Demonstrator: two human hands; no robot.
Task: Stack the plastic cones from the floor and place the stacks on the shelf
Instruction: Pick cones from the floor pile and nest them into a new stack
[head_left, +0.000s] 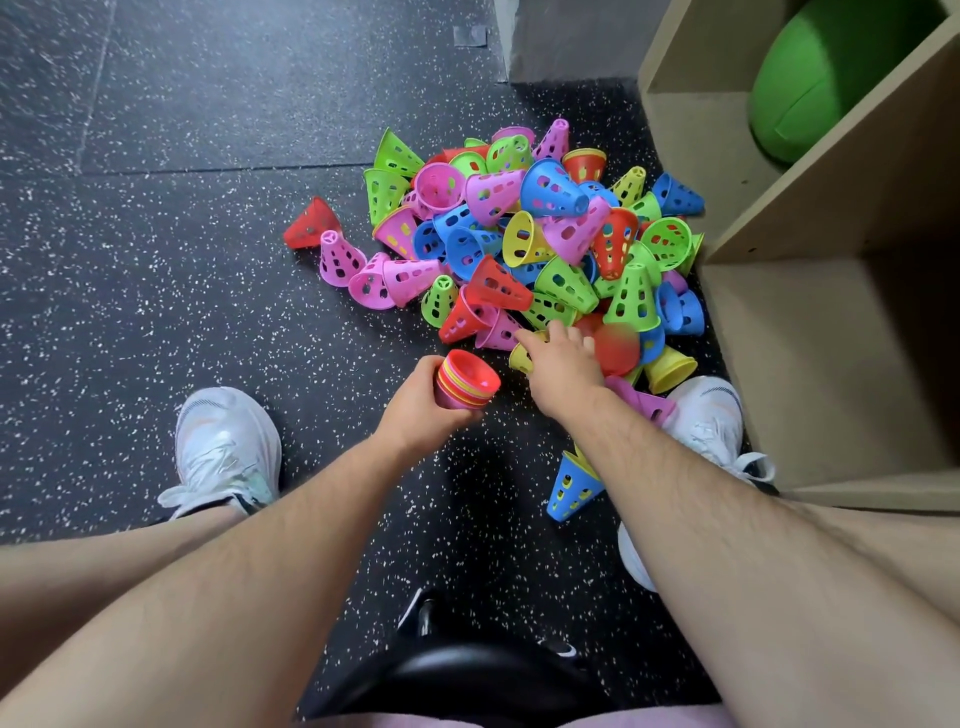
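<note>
A big heap of perforated plastic cones (540, 234) in pink, green, blue, red and yellow lies on the dark speckled floor beside the wooden shelf (810, 218). My left hand (421, 405) grips a short stack of nested cones (467, 382), red one innermost, open end facing up. My right hand (558, 364) reaches into the near edge of the heap, its fingers at a blurred red cone (615, 348) and over a yellow cone (522, 358). Whether the fingers have closed on the red cone is unclear.
My two white shoes (226, 447) (709, 415) stand either side of my hands. A blue cone (571, 488) and a pink one (644, 400) lie by the right shoe. A green ball (831, 78) fills an upper shelf compartment. A black stool seat (467, 680) sits below me.
</note>
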